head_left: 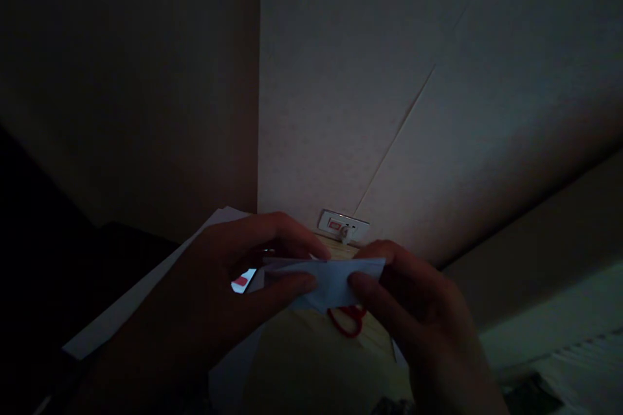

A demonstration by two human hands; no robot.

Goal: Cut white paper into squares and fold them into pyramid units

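Observation:
A folded piece of white paper (331,279) is held up between both hands in dim light. My left hand (253,266) pinches its left part, thumb on the near face and fingers behind. On the right, my right hand (413,292) grips the other end the same way. Just below the paper, the red handle of a pair of scissors (348,324) shows on the wooden table; its blades are hidden.
White sheets of paper (121,301) lie at the left under my left arm. A lit phone screen (242,282) shows behind that hand. A wall socket (343,225) with a plug sits beyond the table, on the pale wall (331,110).

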